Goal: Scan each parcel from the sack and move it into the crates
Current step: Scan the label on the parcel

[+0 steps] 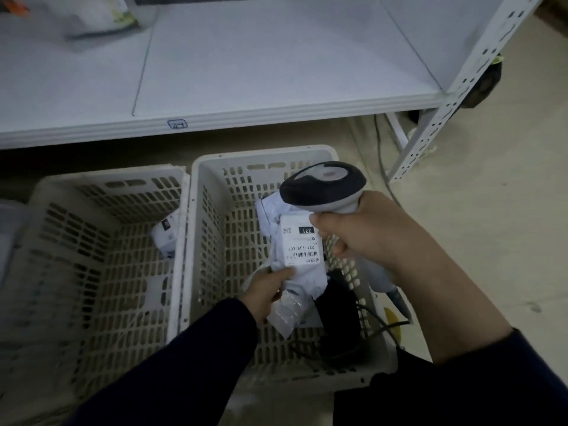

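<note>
With the left hand (267, 292) gripping the parcel (302, 241) above the crate (264, 154) and the right hand (365, 232) gripping the scanner (322, 187), keep the label flat, facing the scanner head, and steady

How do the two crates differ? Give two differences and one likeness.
The left crate holds one small white parcel near its right wall; the right crate holds a black item. The left hand, holding a labelled parcel, and right hand, holding a scanner, are above the right crate, not the left crate. Both are pale slotted plastic.
</note>
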